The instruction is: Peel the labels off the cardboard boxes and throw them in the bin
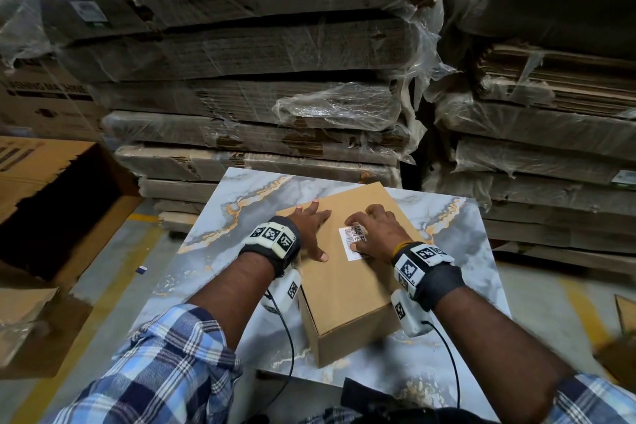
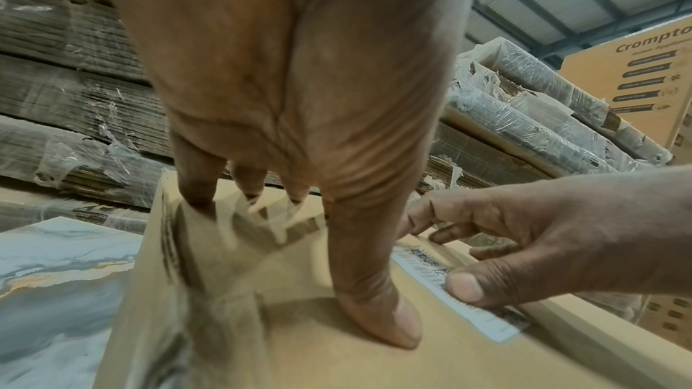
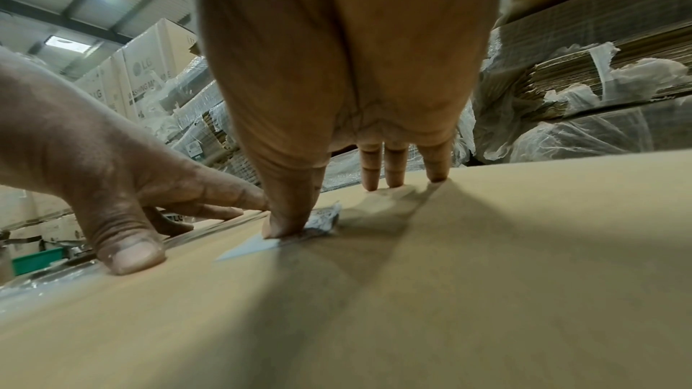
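A brown cardboard box (image 1: 347, 289) lies on a marble-patterned table (image 1: 241, 210). A white barcode label (image 1: 348, 244) is stuck on its top. My left hand (image 1: 309, 227) lies flat on the box top to the left of the label, fingers spread and thumb (image 2: 378, 306) pressed down. My right hand (image 1: 378, 227) arches over the label, its fingertips (image 3: 385, 176) on the cardboard. Its thumb (image 3: 281, 227) presses on the label (image 3: 254, 244), whose far part looks slightly crumpled. In the left wrist view the right thumb (image 2: 464, 289) sits on the label (image 2: 483, 321).
Stacks of flattened cardboard wrapped in plastic film (image 1: 258, 96) rise right behind the table and to the right. A large open carton (image 1: 62, 203) stands on the floor at the left. A green crate (image 3: 33, 261) shows far off in the right wrist view.
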Tool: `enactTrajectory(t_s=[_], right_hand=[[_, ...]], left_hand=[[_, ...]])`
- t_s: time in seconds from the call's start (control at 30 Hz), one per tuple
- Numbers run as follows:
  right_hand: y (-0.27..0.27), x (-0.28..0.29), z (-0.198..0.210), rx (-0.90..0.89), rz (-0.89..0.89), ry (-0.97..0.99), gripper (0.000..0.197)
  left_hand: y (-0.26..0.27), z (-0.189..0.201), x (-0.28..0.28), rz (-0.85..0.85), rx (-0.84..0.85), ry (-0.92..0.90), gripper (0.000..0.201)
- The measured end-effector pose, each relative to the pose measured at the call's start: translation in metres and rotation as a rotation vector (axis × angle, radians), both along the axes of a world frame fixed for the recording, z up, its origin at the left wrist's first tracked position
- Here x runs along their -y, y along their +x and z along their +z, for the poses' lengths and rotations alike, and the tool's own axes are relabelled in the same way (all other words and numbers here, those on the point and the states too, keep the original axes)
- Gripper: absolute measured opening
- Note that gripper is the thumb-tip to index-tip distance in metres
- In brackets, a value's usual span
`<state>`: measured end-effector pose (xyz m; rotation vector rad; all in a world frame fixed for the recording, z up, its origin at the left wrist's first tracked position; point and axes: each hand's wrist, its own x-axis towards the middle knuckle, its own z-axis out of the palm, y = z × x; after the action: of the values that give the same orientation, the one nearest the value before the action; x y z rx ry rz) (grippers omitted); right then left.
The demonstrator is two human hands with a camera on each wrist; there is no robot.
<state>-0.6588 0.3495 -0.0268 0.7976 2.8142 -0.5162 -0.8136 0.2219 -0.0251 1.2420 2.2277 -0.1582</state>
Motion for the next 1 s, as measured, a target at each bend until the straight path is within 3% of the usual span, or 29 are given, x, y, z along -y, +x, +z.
enactTrajectory(t_s=[0.2,0.37,0.53,0.67,0.87,1.0], right_hand=[[-0.0007,-0.0002,0.0007,-0.008,-0.011,-0.009,0.045],[-0.0003,-0.0003,0.0006,-0.001,-0.007,0.000,0.055],[-0.0001,-0.0002,0.0011,-0.021,-0.014,-0.016,0.043],[0.0007,-0.0006,0.0009,-0.015,-0.006,-0.005,0.054],[0.0006,-0.0002,0.0007,-0.032,-0.018,-0.014,0.047],[0.0006,-0.0002,0.0009,-0.023,-0.015,-0.012,0.055]], left_hand=[[-0.0002,-0.0001,0.0000,0.000,-0.002,-0.006,0.117],[-0.0008,-0.0006,-0.0002,0.005,0.007,-0.007,0.118],[0.0006,0.0012,0.0009,0.002,0.004,0.002,0.117],[0.0013,0.0022,0.0012,0.002,0.003,0.003,0.117],[0.0015,0.0025,0.0011,-0.001,0.000,0.000,0.117],[0.0012,0.0024,0.0017,-0.001,-0.004,-0.004,0.118]])
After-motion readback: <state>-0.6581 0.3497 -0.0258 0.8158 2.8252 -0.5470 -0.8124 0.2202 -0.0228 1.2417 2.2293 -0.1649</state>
